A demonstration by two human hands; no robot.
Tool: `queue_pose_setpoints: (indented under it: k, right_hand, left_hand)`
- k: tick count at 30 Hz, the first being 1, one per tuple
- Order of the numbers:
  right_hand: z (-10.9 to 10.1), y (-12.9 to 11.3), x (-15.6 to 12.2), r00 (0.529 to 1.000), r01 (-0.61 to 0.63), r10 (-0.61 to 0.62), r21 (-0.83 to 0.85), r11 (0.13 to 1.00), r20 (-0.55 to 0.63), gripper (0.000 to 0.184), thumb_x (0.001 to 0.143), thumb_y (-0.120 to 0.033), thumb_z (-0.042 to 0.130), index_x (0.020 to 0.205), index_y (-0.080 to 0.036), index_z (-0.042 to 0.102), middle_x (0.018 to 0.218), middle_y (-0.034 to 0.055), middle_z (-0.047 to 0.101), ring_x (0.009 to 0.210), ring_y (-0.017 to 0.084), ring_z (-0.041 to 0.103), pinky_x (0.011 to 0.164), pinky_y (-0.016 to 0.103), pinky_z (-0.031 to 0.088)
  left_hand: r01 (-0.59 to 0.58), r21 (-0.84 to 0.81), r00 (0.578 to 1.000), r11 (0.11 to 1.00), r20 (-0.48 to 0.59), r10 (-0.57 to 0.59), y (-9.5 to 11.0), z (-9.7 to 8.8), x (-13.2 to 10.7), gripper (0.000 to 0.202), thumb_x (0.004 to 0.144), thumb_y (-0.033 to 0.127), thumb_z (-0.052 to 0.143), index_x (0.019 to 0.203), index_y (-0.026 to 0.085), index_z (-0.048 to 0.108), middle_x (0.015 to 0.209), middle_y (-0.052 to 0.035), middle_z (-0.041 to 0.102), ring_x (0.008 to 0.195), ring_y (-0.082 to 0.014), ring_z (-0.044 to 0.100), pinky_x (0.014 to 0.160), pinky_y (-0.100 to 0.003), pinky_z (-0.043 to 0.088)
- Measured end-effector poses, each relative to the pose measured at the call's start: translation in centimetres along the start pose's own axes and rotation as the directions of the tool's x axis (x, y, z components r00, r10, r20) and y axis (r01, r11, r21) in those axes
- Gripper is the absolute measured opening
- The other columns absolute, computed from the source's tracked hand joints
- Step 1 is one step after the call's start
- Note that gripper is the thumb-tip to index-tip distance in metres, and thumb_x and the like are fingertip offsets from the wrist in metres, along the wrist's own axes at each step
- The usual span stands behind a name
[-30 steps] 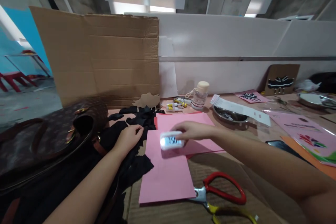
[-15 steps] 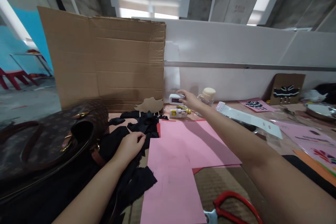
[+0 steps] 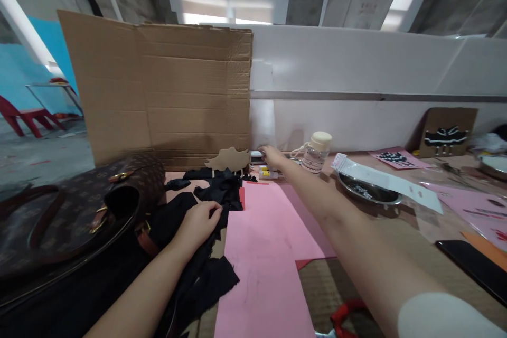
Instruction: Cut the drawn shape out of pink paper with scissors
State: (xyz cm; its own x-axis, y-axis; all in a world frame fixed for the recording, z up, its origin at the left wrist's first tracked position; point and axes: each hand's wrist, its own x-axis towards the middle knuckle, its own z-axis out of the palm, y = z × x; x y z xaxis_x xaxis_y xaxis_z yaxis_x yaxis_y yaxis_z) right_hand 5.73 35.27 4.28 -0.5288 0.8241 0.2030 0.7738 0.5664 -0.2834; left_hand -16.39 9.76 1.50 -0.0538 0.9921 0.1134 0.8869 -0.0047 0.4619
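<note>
My left hand [image 3: 203, 217] rests on the black cloth scraps [image 3: 208, 274], its fingers curled together; whatever is under them is hidden. Stretched to the far side of the table, my right hand [image 3: 273, 157] has its fingers on a small white device with a dark display [image 3: 256, 156], low by the white wall. A small glue bottle [image 3: 268, 172] with a yellow label lies just below that hand. Pink sheets [image 3: 257, 264] lie between my arms. Red-handled scissors [image 3: 345, 319] are partly hidden under my right forearm.
A brown patterned bag [image 3: 134, 174] stands at left. Behind is an upright cardboard panel [image 3: 194, 95] with a cardboard cutout [image 3: 227, 159]. To the right are a capped bottle [image 3: 317, 153], a metal bowl [image 3: 370, 193] with small beads, and a black phone [image 3: 471, 269].
My right hand has lowered the white device and shifted it slightly left, close to the tabletop. My right forearm now covers more of the scissors. My left hand stays on the cloth.
</note>
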Motion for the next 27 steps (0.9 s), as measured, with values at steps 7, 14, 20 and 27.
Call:
queue_pose_setpoints:
  k: [7,14,20,27]
  right_hand:
    - [-4.4,-2.5,-5.3,0.998,0.055,-0.056,-0.022,0.998,-0.029,0.035,0.098,-0.019,0.057,0.132,-0.012,0.059,0.138,0.0182,0.058,0.128,0.029,0.055,0.108,0.046,0.042]
    - [-10.8,-4.3,-24.3,0.978,0.199,-0.202,0.054,0.978,0.053,0.043,0.097,-0.034,0.056,0.139,-0.026,0.055,0.149,0.0078,0.052,0.136,0.028,0.048,0.114,0.045,0.038]
    - [-11.9,-4.0,-36.8,0.987,-0.033,0.036,-0.021,0.999,0.158,0.04,0.09,-0.047,0.061,0.127,-0.032,0.067,0.13,0.0077,0.068,0.119,0.036,0.061,0.099,0.048,0.05]
    - [-9.9,-3.7,-37.9,0.988,-0.153,0.153,0.083,0.985,0.012,0.035,0.095,-0.032,0.047,0.117,-0.021,0.072,0.121,0.0125,0.072,0.108,0.032,0.066,0.092,0.044,0.053]
  left_hand:
    - [-0.023,0.027,1.0,0.999,-0.011,0.023,0.2,-0.1,-0.2,0.029,0.092,0.027,0.045,0.095,0.022,0.074,0.103,-0.0051,0.078,0.099,-0.0238,0.071,0.083,-0.029,0.05]
    - [-0.055,0.111,0.998,0.992,-0.001,0.055,0.1,-0.3,-0.5,0.032,0.092,0.03,0.044,0.099,0.022,0.074,0.106,-0.006,0.078,0.101,-0.0243,0.071,0.083,-0.029,0.05]
    - [-0.079,0.241,0.997,0.967,0.003,0.081,1.9,-1.3,-1.7,0.037,0.091,0.032,0.043,0.106,0.021,0.075,0.112,-0.0098,0.077,0.102,-0.028,0.07,0.084,-0.033,0.051]
    - [-0.19,0.317,0.981,0.929,0.034,0.189,8.3,-2.7,-6.0,0.037,0.087,0.036,0.049,0.111,0.023,0.075,0.115,-0.0081,0.076,0.107,-0.0284,0.067,0.091,-0.033,0.049]
